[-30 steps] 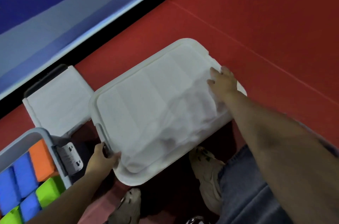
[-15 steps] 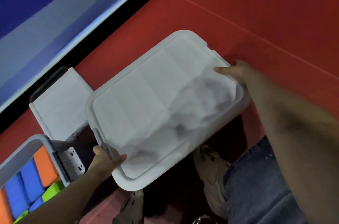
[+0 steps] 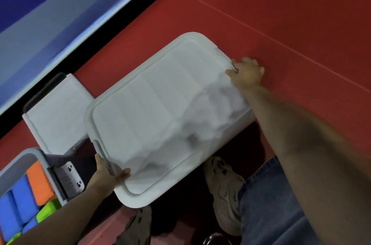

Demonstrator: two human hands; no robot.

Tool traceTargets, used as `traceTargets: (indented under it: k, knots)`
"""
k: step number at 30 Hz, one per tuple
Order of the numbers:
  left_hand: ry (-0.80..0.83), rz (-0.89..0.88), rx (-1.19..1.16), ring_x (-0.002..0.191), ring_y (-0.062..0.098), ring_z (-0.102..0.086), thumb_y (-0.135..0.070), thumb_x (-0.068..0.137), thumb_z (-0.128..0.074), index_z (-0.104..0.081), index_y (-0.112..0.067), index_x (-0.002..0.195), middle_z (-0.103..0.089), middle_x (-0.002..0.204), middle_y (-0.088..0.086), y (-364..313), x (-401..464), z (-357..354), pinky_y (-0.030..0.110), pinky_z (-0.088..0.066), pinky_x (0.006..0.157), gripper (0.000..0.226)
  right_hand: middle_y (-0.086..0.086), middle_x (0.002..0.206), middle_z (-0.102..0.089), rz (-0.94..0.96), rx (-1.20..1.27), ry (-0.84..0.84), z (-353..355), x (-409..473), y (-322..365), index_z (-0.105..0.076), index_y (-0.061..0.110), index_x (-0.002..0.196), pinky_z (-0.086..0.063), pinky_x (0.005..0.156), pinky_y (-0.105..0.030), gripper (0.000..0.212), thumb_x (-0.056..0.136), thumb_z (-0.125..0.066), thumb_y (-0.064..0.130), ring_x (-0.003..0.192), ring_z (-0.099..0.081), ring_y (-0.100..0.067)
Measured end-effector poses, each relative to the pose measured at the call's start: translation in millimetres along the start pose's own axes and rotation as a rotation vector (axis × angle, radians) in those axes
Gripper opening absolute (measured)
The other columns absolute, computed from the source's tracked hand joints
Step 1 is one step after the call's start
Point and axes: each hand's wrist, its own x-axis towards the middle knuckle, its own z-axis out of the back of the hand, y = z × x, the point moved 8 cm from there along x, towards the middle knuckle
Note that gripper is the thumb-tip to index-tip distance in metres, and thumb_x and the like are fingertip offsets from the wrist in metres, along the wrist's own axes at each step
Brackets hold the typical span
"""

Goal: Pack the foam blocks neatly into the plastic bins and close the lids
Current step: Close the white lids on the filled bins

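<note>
Head view: both hands [image 3: 106, 174] [image 3: 248, 73] grip lid [image 3: 160, 108]; open bin [image 3: 30, 156] left.

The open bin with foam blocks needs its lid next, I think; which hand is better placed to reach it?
Left hand: it grips the lid edge beside the open bin. The right hand is at the far end.

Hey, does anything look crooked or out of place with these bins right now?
Nothing is spilled or damaged. The big white lid, held at both ends by the left hand and right hand, sits skewed to the open bin of foam blocks beside it.
</note>
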Motion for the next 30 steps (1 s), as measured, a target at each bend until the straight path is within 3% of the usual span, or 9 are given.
traceTargets:
  k: [8,11,14,17,19,22,25,28,30]
  knots:
    - [0.129,0.118,-0.319,0.129,0.03,-0.045,-0.031,0.062,-0.087,0.024,-0.045,0.143,-0.029,0.154,0.003,0.6,-6.4,-2.5,0.05,-0.042,0.104,0.138,-0.005,0.142,-0.037,-0.185,-0.051,-0.071,-6.7,-19.0,26.3,-0.039,0.021,0.141,-0.026,0.101,-0.045,0.046,0.097,-0.045,0.029,0.13,-0.031,-0.029]
    - [0.174,0.103,-0.445,0.128,0.027,-0.047,-0.02,0.075,-0.079,0.024,-0.042,0.145,-0.031,0.153,0.002,-10.8,-16.6,-10.1,0.04,-0.048,0.096,0.126,-0.004,0.157,-0.012,-0.122,0.044,0.125,-26.0,-33.1,97.5,-0.02,0.027,0.148,-0.024,0.109,-0.052,0.063,0.094,-0.05,0.039,0.141,-0.017,-0.03]
    - [0.221,0.068,-0.496,0.124,0.024,-0.05,-0.022,0.079,-0.076,0.025,-0.04,0.144,-0.035,0.151,0.0,-20.1,-20.8,-16.6,0.026,-0.052,0.072,0.122,-0.015,0.15,-0.028,0.177,0.073,0.447,-55.0,-71.9,203.2,-0.025,0.015,0.148,-0.031,0.109,-0.042,0.062,0.095,-0.047,0.039,0.138,-0.029,-0.03]
    - [0.348,-0.065,-0.419,0.119,0.014,-0.053,-0.034,0.081,-0.074,0.022,-0.038,0.145,-0.042,0.148,-0.001,-24.0,-25.0,-17.0,0.025,-0.049,0.087,0.115,-0.014,0.151,-0.032,0.356,0.099,0.66,-83.1,-136.0,285.1,-0.027,0.011,0.148,-0.031,0.109,-0.035,0.061,0.097,-0.044,0.039,0.138,-0.03,-0.028]
    - [0.401,-0.14,-0.41,0.123,0.007,-0.049,-0.033,0.087,-0.068,0.001,-0.03,0.151,-0.043,0.148,-0.002,-13.6,-22.9,-12.7,0.019,-0.039,0.096,0.094,-0.015,0.151,-0.031,0.412,0.091,0.719,-108.0,-171.7,319.4,-0.029,0.012,0.147,-0.034,0.108,-0.035,0.059,0.097,-0.042,0.04,0.136,-0.034,-0.029]
    - [-0.002,-0.2,-0.311,0.13,0.013,-0.045,-0.026,0.092,-0.061,-0.051,-0.016,0.137,-0.047,0.144,0.005,33.5,-10.5,42.5,0.017,-0.031,0.104,0.047,-0.017,0.145,-0.038,0.467,0.037,0.736,-146.8,-212.2,351.6,-0.037,0.015,0.143,-0.037,0.106,-0.04,0.056,0.095,-0.043,0.043,0.13,-0.041,-0.033]
    - [-0.536,-0.025,-0.231,0.12,0.037,-0.049,-0.017,0.086,-0.065,-0.06,-0.006,0.122,-0.055,0.129,0.021,113.3,-7.5,104.4,0.035,-0.036,0.102,0.038,-0.01,0.146,-0.038,0.591,-0.119,0.67,-174.1,-253.7,381.3,-0.037,0.026,0.143,-0.028,0.111,-0.047,0.056,0.093,-0.043,0.05,0.134,-0.035,-0.031]
    - [-0.226,0.171,-0.606,0.097,0.033,-0.061,-0.028,0.082,-0.067,-0.056,-0.028,0.115,-0.061,0.12,0.019,177.5,1.8,73.1,0.037,-0.046,0.092,0.035,-0.009,0.154,-0.022,0.609,-0.264,0.581,-193.9,-288.6,392.0,-0.038,0.03,0.141,-0.009,0.113,-0.058,0.052,0.093,-0.044,0.048,0.145,-0.008,-0.032]
    - [0.0,0.189,-0.859,0.09,0.022,-0.061,-0.029,0.089,-0.063,-0.049,-0.029,0.132,-0.065,0.116,0.009,185.9,2.4,32.0,0.032,-0.045,0.088,0.045,-0.01,0.157,-0.015,0.715,-0.279,0.564,-204.1,-310.5,398.6,-0.039,0.029,0.141,-0.001,0.114,-0.058,0.05,0.094,-0.045,0.043,0.146,-0.001,-0.03]
